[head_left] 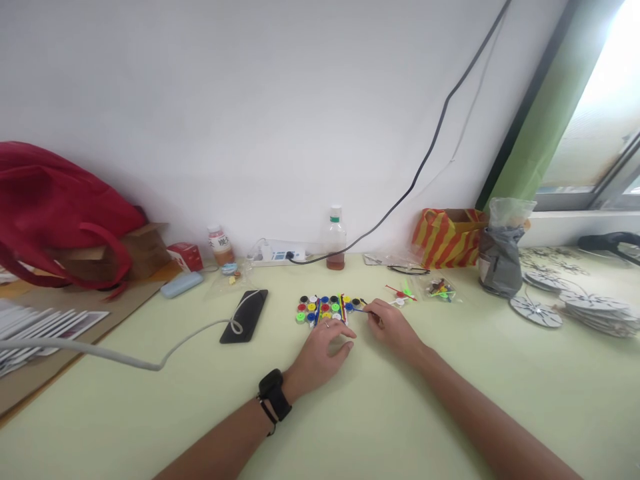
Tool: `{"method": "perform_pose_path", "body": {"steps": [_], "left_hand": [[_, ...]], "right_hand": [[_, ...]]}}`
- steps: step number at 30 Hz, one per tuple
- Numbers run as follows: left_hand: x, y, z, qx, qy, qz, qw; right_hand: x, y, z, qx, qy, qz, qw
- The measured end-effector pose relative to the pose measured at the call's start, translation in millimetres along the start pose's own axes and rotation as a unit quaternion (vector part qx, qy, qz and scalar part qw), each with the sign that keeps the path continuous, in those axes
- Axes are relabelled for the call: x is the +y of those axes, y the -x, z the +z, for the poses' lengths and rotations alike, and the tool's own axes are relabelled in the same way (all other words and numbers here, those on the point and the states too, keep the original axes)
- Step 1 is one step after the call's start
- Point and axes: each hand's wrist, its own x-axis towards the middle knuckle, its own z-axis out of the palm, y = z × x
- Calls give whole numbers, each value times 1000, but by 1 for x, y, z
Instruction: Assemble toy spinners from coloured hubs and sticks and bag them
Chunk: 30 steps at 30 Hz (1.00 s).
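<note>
Several small round plastic pieces (325,307) in red, blue, green, yellow, black and white stand in rows on the table. Thin coloured sticks (343,308) lie across them. My left hand (320,353) rests just in front of the rows, fingers apart and nothing visible in its grasp; it wears a black watch (274,393). At the right end of the rows, my right hand (393,327) pinches a thin blue stick (359,310) between thumb and fingers. To the right of that hand lie a red stick and loose pieces (401,295).
Left of the rows lies a black phone (245,317) with a white cable (195,333) across it. Behind stand a bottle (335,240) and a power strip (280,253). To the right are a bag of small parts (441,289), a striped bag (445,240) and stacked discs (597,308).
</note>
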Motion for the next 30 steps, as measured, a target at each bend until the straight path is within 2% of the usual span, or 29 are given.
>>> {"method": "perform_pose_path", "body": {"steps": [5,9,16,21,30], "left_hand": [[-1,1,0,-2,2,-1,1000],[0,0,-1,-5,-10,5,1000],[8,4,-2,-55,-116,39,991],[11,6,-2,-75,-169,33,982],[13,5,-3,-84,-171,43,981]], "right_hand": [[0,0,-1,22,-12,-11,1000],[1,-2,5,6,-31,-33,999],[4,-1,9,22,-47,-23,998],[3,-1,8,12,-33,-24,999],[2,-3,6,-9,4,-8,1000]]}}
